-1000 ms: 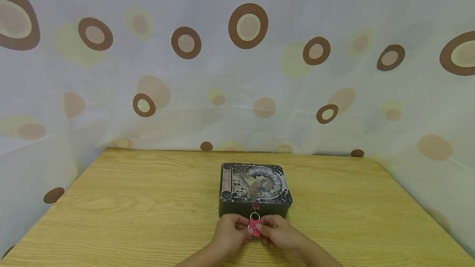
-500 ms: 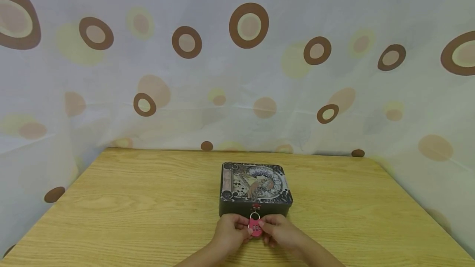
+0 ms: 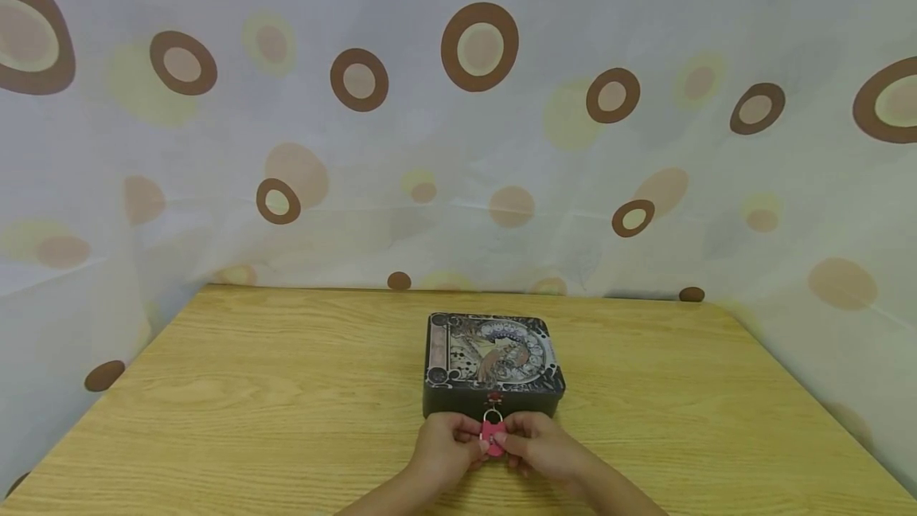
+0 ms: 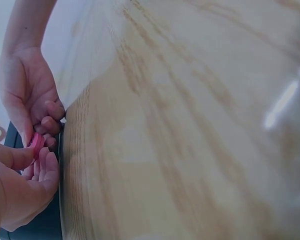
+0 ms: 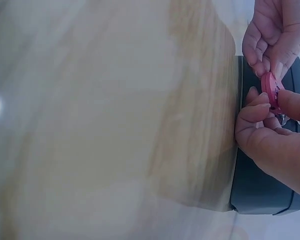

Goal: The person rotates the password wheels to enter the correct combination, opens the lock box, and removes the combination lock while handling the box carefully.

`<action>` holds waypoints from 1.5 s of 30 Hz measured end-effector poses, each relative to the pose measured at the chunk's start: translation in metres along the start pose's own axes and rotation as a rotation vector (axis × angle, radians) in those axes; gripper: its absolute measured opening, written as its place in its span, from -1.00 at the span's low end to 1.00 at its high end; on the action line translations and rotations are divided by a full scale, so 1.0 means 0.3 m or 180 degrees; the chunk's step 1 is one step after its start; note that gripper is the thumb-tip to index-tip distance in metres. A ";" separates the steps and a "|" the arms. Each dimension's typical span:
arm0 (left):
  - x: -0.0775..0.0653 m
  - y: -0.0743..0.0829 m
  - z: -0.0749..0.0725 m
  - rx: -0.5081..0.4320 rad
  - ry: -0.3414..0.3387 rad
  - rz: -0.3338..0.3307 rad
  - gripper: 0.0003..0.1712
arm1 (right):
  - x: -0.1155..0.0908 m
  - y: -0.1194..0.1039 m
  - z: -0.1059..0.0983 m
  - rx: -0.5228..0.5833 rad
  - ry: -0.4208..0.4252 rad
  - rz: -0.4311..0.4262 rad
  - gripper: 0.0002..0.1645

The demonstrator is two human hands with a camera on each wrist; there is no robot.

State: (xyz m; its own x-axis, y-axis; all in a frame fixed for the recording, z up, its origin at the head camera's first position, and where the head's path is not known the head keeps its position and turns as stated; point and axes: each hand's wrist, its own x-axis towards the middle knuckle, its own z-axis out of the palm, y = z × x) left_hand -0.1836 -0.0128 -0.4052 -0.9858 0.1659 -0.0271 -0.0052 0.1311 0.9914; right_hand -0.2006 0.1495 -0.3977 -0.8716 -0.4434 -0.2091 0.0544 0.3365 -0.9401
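Observation:
A pink combination padlock (image 3: pixel 492 438) hangs by its metal shackle at the front clasp of a dark tin box (image 3: pixel 494 353) with an ornate picture on its lid. My left hand (image 3: pixel 442 448) pinches the padlock's left side between thumb and fingers. On the other side my right hand (image 3: pixel 539 446) holds it, its thumb lying over the number dials and hiding most of them. In the right wrist view the padlock (image 5: pixel 271 92) shows edge-on between both hands' fingertips, close against the box's dark front wall (image 5: pixel 262 185).
The box stands on a wooden table (image 3: pixel 286 388), near its middle. Behind and at both sides hangs a pale curtain (image 3: pixel 430 142) printed with brown rings and dots.
Half a second ago my right thumb sat at the padlock's right edge with the dials showing; now it is back over them. The left hand and the box stay in place.

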 end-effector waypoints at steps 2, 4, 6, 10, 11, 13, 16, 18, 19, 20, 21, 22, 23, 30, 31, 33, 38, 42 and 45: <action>0.000 -0.001 0.000 0.0009 0.0008 0.0014 -0.89 | 0.000 -0.001 0.003 -0.0022 0.0006 -0.0002 -0.74; -0.002 -0.001 0.000 0.0017 0.0013 0.0038 -0.90 | 0.001 -0.002 0.005 -0.0047 0.0015 -0.0015 -0.74; -0.002 -0.002 -0.001 0.0034 0.0021 0.0071 -0.90 | 0.000 -0.003 0.008 -0.0069 0.0020 -0.0001 -0.74; -0.001 -0.005 -0.001 0.0075 0.0027 0.0109 -0.91 | 0.002 -0.001 0.010 -0.0092 0.0024 0.0000 -0.73; -0.001 -0.006 -0.001 0.0086 0.0027 0.0115 -0.91 | 0.003 0.000 0.010 -0.0089 0.0023 0.0005 -0.73; -0.001 -0.006 -0.001 0.0093 0.0024 0.0110 -0.91 | 0.003 0.001 0.010 -0.0077 0.0024 -0.0002 -0.72; -0.001 -0.006 -0.002 0.0104 0.0025 0.0117 -0.91 | 0.003 0.001 0.010 -0.0066 0.0022 -0.0009 -0.71; -0.002 -0.006 -0.002 0.0107 0.0033 0.0119 -0.91 | 0.002 0.000 0.010 -0.0070 0.0021 -0.0013 -0.71; -0.002 -0.006 -0.002 0.0109 0.0036 0.0121 -0.91 | 0.002 -0.001 0.010 -0.0066 0.0017 -0.0016 -0.71; -0.003 -0.006 -0.002 0.0109 0.0040 0.0123 -0.91 | 0.002 -0.001 0.010 -0.0061 0.0015 -0.0023 -0.71; -0.003 -0.006 -0.002 0.0108 0.0042 0.0121 -0.91 | 0.001 -0.002 0.009 -0.0050 0.0013 -0.0021 -0.70; -0.003 -0.007 -0.002 0.0108 0.0045 0.0126 -0.91 | 0.000 -0.003 0.008 -0.0037 0.0013 -0.0017 -0.70; -0.003 -0.007 -0.002 0.0108 0.0047 0.0126 -0.91 | 0.000 -0.004 0.007 -0.0026 0.0014 -0.0010 -0.69; 0.000 -0.008 -0.001 0.0091 0.0059 0.0091 -0.90 | -0.008 -0.009 0.002 0.0022 0.0035 0.0029 -0.68; 0.000 -0.008 -0.001 0.0083 0.0061 0.0080 -0.89 | -0.008 -0.009 0.002 0.0023 0.0035 0.0019 -0.68; 0.002 -0.007 0.000 0.0066 0.0062 0.0047 -0.89 | -0.008 -0.007 0.001 0.0028 0.0036 -0.0003 -0.68; 0.001 -0.003 0.000 0.0018 0.0047 -0.0005 -0.89 | -0.009 0.000 -0.002 0.0007 0.0052 -0.0035 -0.69; -0.002 0.000 -0.002 0.0011 0.0034 -0.0006 -0.90 | -0.011 0.006 -0.007 -0.0010 0.0062 -0.0041 -0.70; -0.003 0.001 -0.003 0.0018 0.0034 0.0000 -0.90 | -0.011 0.008 -0.009 -0.0026 0.0065 -0.0036 -0.71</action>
State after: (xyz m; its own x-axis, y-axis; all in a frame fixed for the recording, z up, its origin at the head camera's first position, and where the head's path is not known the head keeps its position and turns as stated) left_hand -0.1830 -0.0138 -0.4047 -0.9875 0.1555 -0.0257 -0.0042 0.1367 0.9906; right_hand -0.1989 0.1541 -0.3986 -0.8819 -0.4302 -0.1928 0.0405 0.3384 -0.9401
